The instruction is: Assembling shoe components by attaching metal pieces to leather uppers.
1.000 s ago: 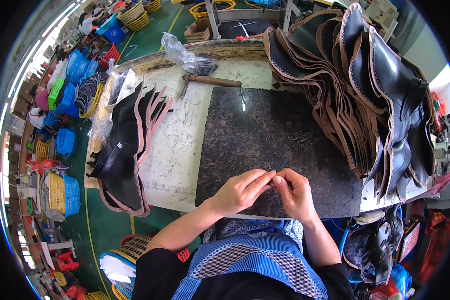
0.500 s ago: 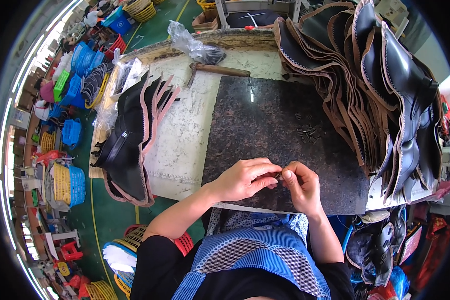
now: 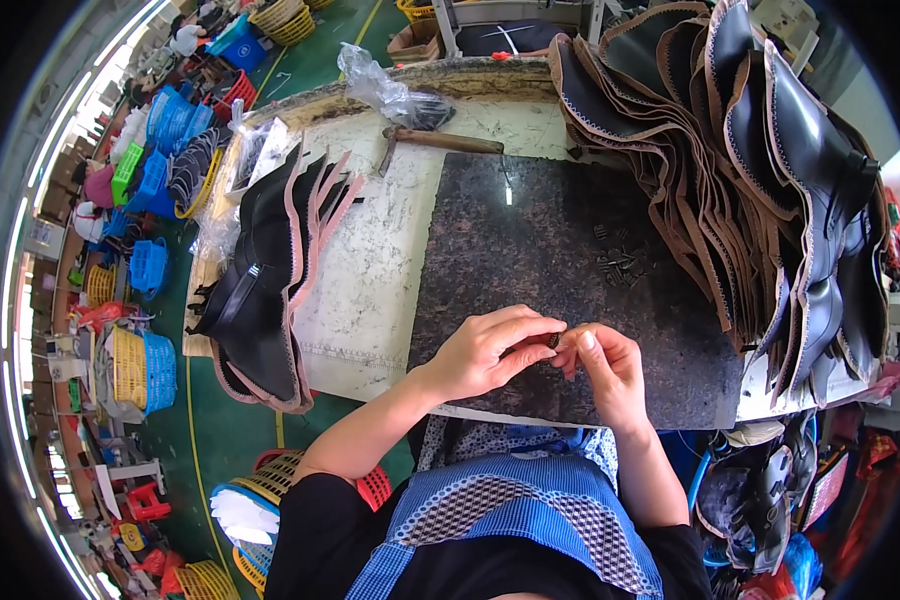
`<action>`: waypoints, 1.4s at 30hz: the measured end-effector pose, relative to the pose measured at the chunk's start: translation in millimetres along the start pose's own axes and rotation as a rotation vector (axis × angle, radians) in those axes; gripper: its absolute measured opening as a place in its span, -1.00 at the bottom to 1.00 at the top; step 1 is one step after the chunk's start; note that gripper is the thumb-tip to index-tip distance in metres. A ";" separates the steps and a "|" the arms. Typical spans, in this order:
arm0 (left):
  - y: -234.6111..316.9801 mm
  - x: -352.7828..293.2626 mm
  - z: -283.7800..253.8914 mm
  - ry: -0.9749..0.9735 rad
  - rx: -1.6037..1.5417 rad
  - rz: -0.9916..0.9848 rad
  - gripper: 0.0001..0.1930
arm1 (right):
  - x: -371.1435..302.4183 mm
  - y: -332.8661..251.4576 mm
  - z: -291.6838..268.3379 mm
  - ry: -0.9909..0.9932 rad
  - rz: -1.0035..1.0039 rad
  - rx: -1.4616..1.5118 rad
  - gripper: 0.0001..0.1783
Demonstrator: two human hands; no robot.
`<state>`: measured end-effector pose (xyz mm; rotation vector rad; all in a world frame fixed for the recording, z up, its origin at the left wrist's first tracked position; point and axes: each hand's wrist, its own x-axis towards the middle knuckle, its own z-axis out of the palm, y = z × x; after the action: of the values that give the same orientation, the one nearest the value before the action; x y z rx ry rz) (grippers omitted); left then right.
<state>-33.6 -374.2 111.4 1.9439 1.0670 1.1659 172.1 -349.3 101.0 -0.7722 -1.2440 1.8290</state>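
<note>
Above the near part of a dark mottled board point(image 3: 480, 270), my two hands meet at the fingertips. My left hand point(image 3: 485, 352) is closed in a pinch on a small dark ribbed piece point(image 3: 554, 340), whose exact kind is too small to tell. From the other side my right hand point(image 3: 610, 370) pinches close to the same piece, its thumb against bent fingers; whatever is between them is hidden. Several small dark pieces point(image 3: 620, 265) lie scattered on the board beyond my right hand.
A hammer point(image 3: 440, 140) and a clear plastic bag point(image 3: 385, 90) lie at the table's far side. Black leather boot uppers with brown edges point(image 3: 690, 180) are piled high on the right. A smaller stack of black uppers point(image 3: 265, 290) sits at the left edge. Baskets point(image 3: 145, 365) stand beyond.
The fingers of both hands have shifted slightly, and the ribbed dark piece now shows between them. My right thumb has lifted a little. The view has moved slightly.
</note>
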 end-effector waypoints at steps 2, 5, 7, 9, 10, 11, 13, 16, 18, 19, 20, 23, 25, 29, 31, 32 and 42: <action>0.6 -0.3 1.3 0.019 0.055 0.038 -0.63 | -1.0 4.2 1.0 0.017 0.035 0.034 -0.70; -1.6 -3.3 4.3 0.041 0.134 0.113 -0.59 | -4.7 5.7 3.2 0.037 0.105 0.081 -0.72; -2.5 -5.4 5.6 0.060 0.158 0.149 -0.59 | -7.5 5.1 5.7 0.042 0.138 0.094 -0.72; 0.1 -4.7 5.8 0.059 0.167 0.164 -0.59 | -10.2 4.8 10.2 0.091 0.106 0.060 -0.73; 1.3 -3.6 6.2 0.060 0.177 0.182 -0.59 | -11.2 5.3 10.7 0.092 0.105 0.059 -0.73; 1.5 -3.4 7.0 0.059 0.176 0.183 -0.59 | -12.2 6.8 11.0 0.110 0.082 0.075 -0.73; 1.5 -3.3 8.4 0.069 0.162 0.176 -0.59 | -14.0 10.3 14.0 0.128 0.057 0.090 -0.73; -2.9 -6.5 13.8 0.122 0.145 0.161 -0.60 | -14.8 17.1 23.1 0.206 0.011 0.225 -0.76; -8.4 -8.9 14.9 0.132 0.130 0.148 -0.61 | -14.9 21.7 23.5 0.201 0.038 0.281 -0.77; -9.8 -9.3 15.4 0.141 0.114 0.135 -0.61 | -14.7 22.7 23.2 0.196 0.066 0.336 -0.78; -9.7 -10.0 15.2 0.141 0.112 0.135 -0.61 | -13.5 22.4 22.4 0.197 0.066 0.336 -0.78; -6.9 -11.9 10.1 0.133 0.090 0.025 -0.63 | -8.4 18.5 15.0 0.296 -0.029 0.095 -0.79; -4.6 -6.6 7.8 0.132 0.114 -0.007 -0.64 | -12.4 4.9 13.3 0.312 -0.093 -0.083 -0.80; 2.8 -0.5 12.4 0.081 0.257 0.096 -0.62 | -8.2 -0.1 16.3 0.284 -0.176 -0.264 -0.85; 4.2 4.3 12.8 0.046 0.273 0.122 -0.67 | -8.1 0.5 5.9 0.236 -0.102 -0.206 -0.88; 7.4 5.3 12.6 0.024 0.288 0.106 -0.67 | -9.9 -2.0 3.7 0.222 -0.055 -0.157 -0.87; 15.3 59.4 7.7 -0.081 0.263 0.326 -0.58 | -39.4 -50.4 -32.6 0.121 -0.003 0.218 -0.80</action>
<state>-5.0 -330.5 144.4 2.4201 0.9206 1.1470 232.2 -356.8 139.5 -0.7459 -0.9500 1.8506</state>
